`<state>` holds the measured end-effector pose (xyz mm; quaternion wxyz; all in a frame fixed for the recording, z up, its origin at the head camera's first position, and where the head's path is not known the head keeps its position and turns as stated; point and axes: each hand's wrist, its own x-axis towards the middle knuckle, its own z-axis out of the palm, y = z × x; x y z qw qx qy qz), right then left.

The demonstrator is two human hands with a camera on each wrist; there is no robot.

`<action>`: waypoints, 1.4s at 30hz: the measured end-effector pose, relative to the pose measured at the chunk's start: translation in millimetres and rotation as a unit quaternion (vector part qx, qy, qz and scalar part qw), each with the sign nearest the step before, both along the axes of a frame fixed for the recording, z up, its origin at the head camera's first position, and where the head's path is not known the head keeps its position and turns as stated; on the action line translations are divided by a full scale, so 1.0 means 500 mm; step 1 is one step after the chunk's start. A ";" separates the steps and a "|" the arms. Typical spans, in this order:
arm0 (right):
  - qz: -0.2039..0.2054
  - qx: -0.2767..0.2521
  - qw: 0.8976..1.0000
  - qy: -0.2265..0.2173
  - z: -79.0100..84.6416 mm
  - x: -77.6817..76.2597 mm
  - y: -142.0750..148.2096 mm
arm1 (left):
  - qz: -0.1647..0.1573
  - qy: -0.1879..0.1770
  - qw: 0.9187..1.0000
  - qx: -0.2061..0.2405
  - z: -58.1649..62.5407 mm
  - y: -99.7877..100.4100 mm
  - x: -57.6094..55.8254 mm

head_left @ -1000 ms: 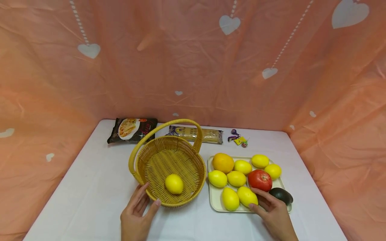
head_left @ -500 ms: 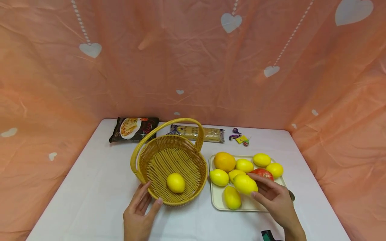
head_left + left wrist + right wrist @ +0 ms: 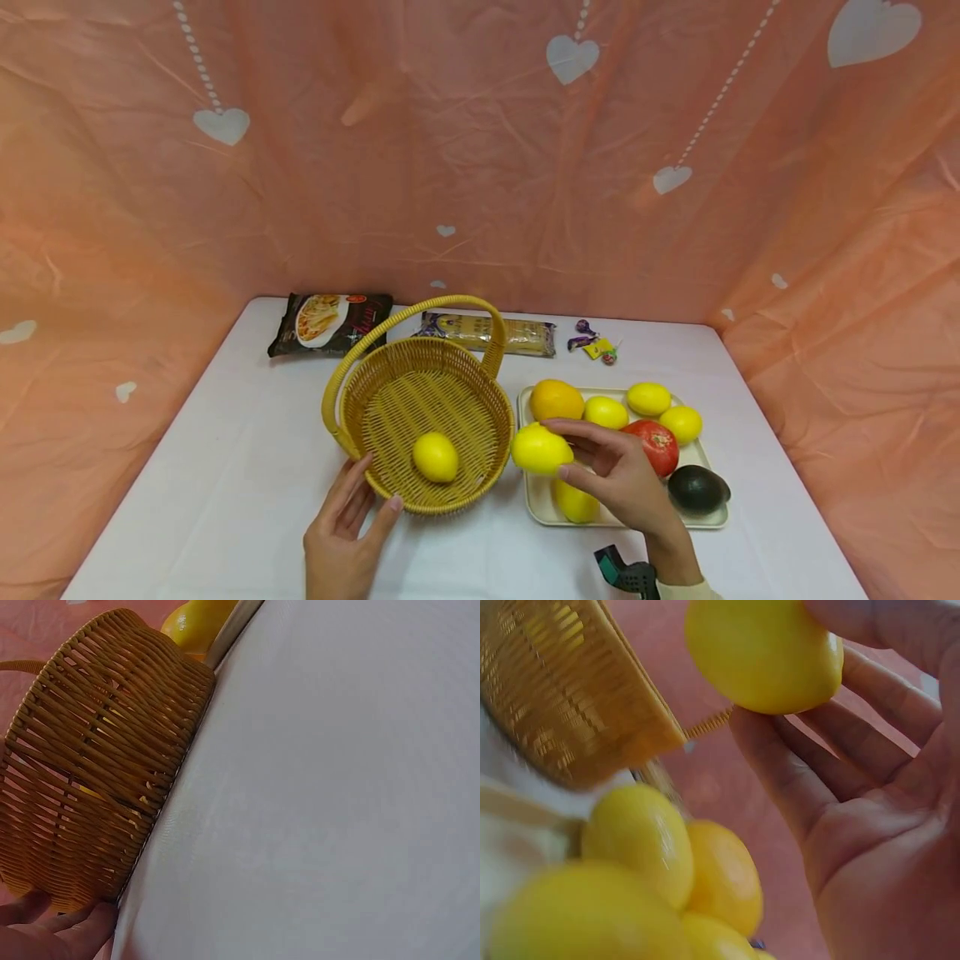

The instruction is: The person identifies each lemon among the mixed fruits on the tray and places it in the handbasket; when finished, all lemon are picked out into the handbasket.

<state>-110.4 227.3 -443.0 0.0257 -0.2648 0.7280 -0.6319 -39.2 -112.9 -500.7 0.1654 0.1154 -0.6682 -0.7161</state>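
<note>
My right hand (image 3: pixel 618 475) pinches a yellow lemon (image 3: pixel 542 448) between thumb and fingertips, held over the left edge of the cream tray (image 3: pixel 618 524). In the right wrist view that lemon (image 3: pixel 765 656) sits at the tips of the fingers. A round woven basket (image 3: pixel 420 392) with a tall handle stands left of the tray, and one lemon (image 3: pixel 435 457) lies inside it. My left hand (image 3: pixel 345 525) rests against the basket's near left side, thumb and fingers spread and relaxed. The left wrist view shows its fingers (image 3: pixel 75 926) touching the outer wall of the basket (image 3: pixel 97 750).
On the tray lie an orange (image 3: pixel 557 401), several lemons (image 3: pixel 606 412), a red pomegranate-like fruit (image 3: pixel 657 448) and a dark avocado (image 3: pixel 698 489). Behind stand a black food packet (image 3: pixel 330 323), a long noodle packet (image 3: pixel 517 337) and small candies (image 3: pixel 597 347).
My right hand has lifted the lemon from the tray's front and carried it left toward the basket. The avocado shows fully again. My left hand stays at the basket.
</note>
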 end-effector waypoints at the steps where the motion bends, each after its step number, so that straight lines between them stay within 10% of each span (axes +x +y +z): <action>1: 0.011 -0.005 1.000 -0.007 -0.001 -0.004 -0.009 | 0.000 -0.002 1.000 0.000 0.000 -0.001 0.000; 26: 0.119 0.182 0.975 0.038 0.001 -0.033 -0.254 | -0.005 -0.025 1.000 -0.009 0.003 -0.005 0.000; 42: 0.065 -0.061 0.996 -0.002 -0.033 -0.008 -0.094 | -0.011 -0.043 0.999 -0.011 0.007 -0.004 0.000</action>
